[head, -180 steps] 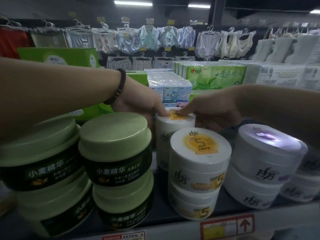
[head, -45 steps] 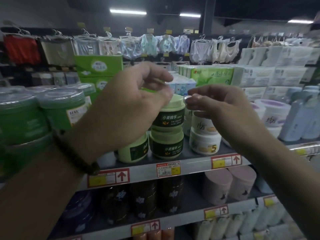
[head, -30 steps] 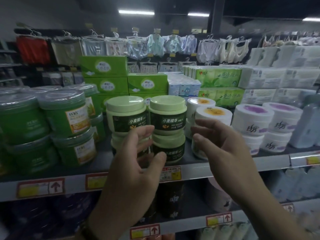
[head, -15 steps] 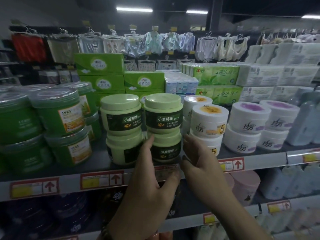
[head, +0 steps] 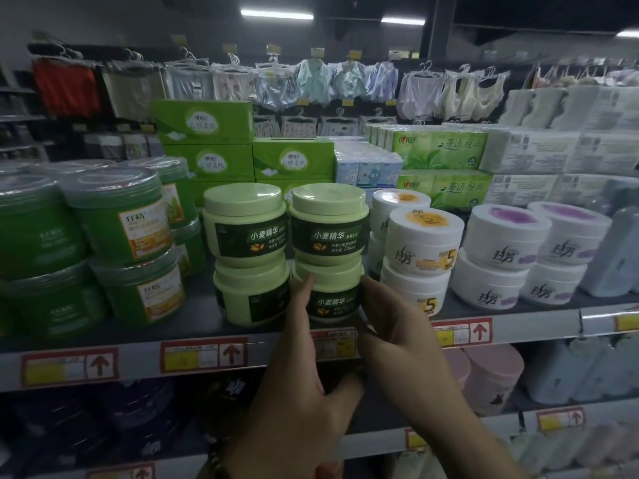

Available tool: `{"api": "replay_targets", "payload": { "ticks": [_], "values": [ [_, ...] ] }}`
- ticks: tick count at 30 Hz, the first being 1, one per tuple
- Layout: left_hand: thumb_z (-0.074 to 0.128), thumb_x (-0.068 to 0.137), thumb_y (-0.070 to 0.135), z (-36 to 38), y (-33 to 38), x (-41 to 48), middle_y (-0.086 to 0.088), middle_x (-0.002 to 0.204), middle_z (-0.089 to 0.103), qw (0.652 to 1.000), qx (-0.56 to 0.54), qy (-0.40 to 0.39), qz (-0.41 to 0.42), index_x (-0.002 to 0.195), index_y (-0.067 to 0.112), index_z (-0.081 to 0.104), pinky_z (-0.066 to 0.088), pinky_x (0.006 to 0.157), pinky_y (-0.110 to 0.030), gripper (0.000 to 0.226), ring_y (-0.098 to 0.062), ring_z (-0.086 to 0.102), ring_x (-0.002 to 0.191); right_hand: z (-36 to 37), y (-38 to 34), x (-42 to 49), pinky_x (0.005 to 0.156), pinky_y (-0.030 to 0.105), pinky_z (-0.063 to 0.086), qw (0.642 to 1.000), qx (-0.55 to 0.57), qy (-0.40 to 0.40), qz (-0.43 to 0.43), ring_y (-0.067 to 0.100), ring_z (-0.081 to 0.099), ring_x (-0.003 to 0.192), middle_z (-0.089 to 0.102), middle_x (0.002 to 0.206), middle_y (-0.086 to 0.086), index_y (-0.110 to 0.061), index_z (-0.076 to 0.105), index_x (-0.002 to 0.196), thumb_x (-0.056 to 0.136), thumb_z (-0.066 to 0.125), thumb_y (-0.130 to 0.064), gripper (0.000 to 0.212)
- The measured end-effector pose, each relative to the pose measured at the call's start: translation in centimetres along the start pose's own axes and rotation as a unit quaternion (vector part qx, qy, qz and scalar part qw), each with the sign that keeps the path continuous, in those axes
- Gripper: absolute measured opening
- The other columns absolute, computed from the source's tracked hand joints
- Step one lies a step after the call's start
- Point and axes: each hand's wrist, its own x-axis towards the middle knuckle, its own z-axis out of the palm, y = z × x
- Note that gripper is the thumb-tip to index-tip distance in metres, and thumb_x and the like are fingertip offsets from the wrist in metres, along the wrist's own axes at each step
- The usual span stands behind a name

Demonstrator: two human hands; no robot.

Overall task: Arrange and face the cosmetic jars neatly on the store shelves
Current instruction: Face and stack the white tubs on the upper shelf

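Two stacks of pale green jars with dark labels stand mid-shelf. My left hand and my right hand clasp the lower right green jar from either side, fingertips on its walls. Another green jar sits on top of it. The left stack stands beside it, untouched. White jars with orange labels are stacked just right of my right hand. White jars with purple tops follow further right.
Dark green clear-lidded tubs fill the shelf's left end. The grey shelf edge carries red price tags with arrows. Tissue boxes and hanging garments lie behind. Pink jars sit on the shelf below.
Both hands dropped from in front of the shelf's top and closed in on the lower right green jar, now touching its two sides. The camera has come nearer.
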Motion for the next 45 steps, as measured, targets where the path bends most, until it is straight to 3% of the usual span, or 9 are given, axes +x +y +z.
{"api": "replay_targets", "payload": {
  "ticks": [12,17,22,27,30,37,40,42,45],
  "values": [
    [0.081,0.078,0.006,0.1,-0.8,-0.1,0.023,0.166,0.032,0.999,0.003,0.012,0.035,0.161,0.047,0.016,0.042,0.119,-0.038,0.113,0.0,0.039,0.15,0.8,0.1,-0.3,0.11,0.041,0.055,1.0,0.028,0.0,-0.009,0.009,0.067,0.131,0.075,0.134,-0.009,-0.024,0.066,0.141,0.079,0.047,0.026,0.082],
    [0.086,0.052,0.074,0.1,-0.1,2.3,0.002,0.168,0.038,0.994,-0.089,0.051,-0.038,0.154,0.026,0.037,0.038,0.123,-0.042,0.123,-0.016,0.043,0.152,0.7,0.0,-0.2,0.107,0.039,0.057,1.0,0.029,0.006,-0.008,0.008,0.068,0.128,0.076,0.131,-0.01,-0.025,0.067,0.14,0.08,0.048,0.026,0.081],
    [0.079,0.077,0.016,0.6,-0.8,0.0,0.026,0.162,0.038,0.999,-0.006,0.037,0.012,0.159,0.048,0.026,0.044,0.117,-0.036,0.103,0.002,0.042,0.148,0.6,0.1,-0.3,0.106,0.037,0.057,1.0,0.029,0.008,0.005,0.005,0.069,0.126,0.076,0.13,-0.015,-0.03,0.065,0.139,0.082,0.049,0.025,0.081],
    [0.077,0.078,0.031,0.6,0.1,0.1,0.037,0.143,0.052,0.992,0.003,0.124,0.007,0.147,0.056,0.041,0.045,0.106,-0.016,0.082,0.02,0.047,0.131,-0.1,-0.2,-0.3,0.099,0.026,0.055,0.998,0.018,0.051,0.022,-0.005,0.069,0.12,0.075,0.122,-0.029,-0.045,0.065,0.127,0.09,0.06,0.015,0.071],
    [0.079,0.086,0.021,0.3,0.4,0.2,0.031,0.145,0.051,0.986,0.047,0.154,0.042,0.149,0.05,0.043,0.046,0.103,-0.009,0.079,0.017,0.048,0.132,-0.6,-0.2,0.0,0.112,0.033,0.052,0.995,0.039,0.093,0.006,-0.004,0.064,0.13,0.073,0.133,-0.023,-0.037,0.065,0.139,0.085,0.067,-0.005,0.063],
    [0.073,0.081,0.026,-0.1,1.6,1.5,0.023,0.153,0.045,0.973,0.096,0.181,0.103,0.156,0.04,0.04,0.043,0.116,-0.028,0.082,0.002,0.045,0.144,-1.4,-1.1,1.5,0.115,0.027,0.05,0.994,0.051,0.094,-0.028,-0.008,0.057,0.136,0.066,0.145,-0.02,-0.027,0.055,0.156,0.079,0.064,-0.016,0.078],
    [0.073,0.082,0.026,-0.3,2.0,1.9,0.024,0.154,0.044,0.975,0.088,0.177,0.101,0.158,0.038,0.039,0.04,0.113,-0.014,0.084,0.01,0.042,0.143,-1.4,-1.3,2.4,0.11,0.016,0.049,0.995,0.035,0.083,-0.034,-0.013,0.055,0.135,0.064,0.138,-0.029,-0.027,0.052,0.157,0.079,0.064,-0.016,0.079],
    [0.073,0.082,0.027,-0.2,2.2,2.2,0.025,0.155,0.045,0.98,0.059,0.167,0.091,0.159,0.037,0.037,0.038,0.108,-0.006,0.086,0.017,0.041,0.139,-1.5,-1.4,3.0,0.114,0.02,0.048,0.995,0.025,0.084,-0.037,-0.012,0.053,0.138,0.06,0.142,-0.028,-0.027,0.049,0.16,0.079,0.063,-0.018,0.082],
    [0.074,0.082,0.025,-0.1,2.0,2.8,0.021,0.158,0.046,0.985,0.018,0.148,0.083,0.161,0.036,0.034,0.04,0.119,-0.025,0.089,0.008,0.044,0.143,-1.4,-1.3,3.8,0.12,0.03,0.047,0.995,0.021,0.087,-0.041,-0.008,0.05,0.142,0.055,0.149,-0.023,-0.026,0.045,0.162,0.079,0.062,-0.02,0.085]
  ]
}}
